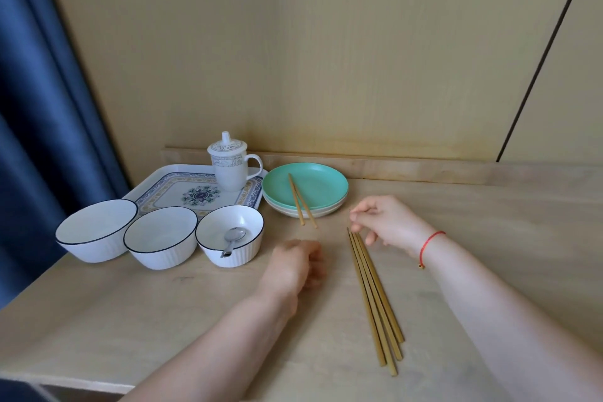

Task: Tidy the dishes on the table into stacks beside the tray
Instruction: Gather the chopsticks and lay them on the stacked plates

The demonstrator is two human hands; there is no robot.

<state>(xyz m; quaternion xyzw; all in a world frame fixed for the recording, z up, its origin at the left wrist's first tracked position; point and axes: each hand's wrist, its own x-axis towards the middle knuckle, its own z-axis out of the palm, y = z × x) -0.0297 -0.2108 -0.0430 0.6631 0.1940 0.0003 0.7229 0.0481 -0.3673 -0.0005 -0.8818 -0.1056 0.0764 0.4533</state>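
My right hand (385,222) had its fingers (359,228) pinched narrow at the tips of the bundled chopsticks (375,300) on the worktop (489,238); the left hand (293,263), blurred, I couldn't read. I judged the loose pair (301,201) on the green plates (305,189) beside the tray (153,179) might roll.

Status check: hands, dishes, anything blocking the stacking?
Right hand fingers at the chopstick bundle; left hand empty. Bowls unstacked. Spoon in right bowl, chopstick pair across green plates.
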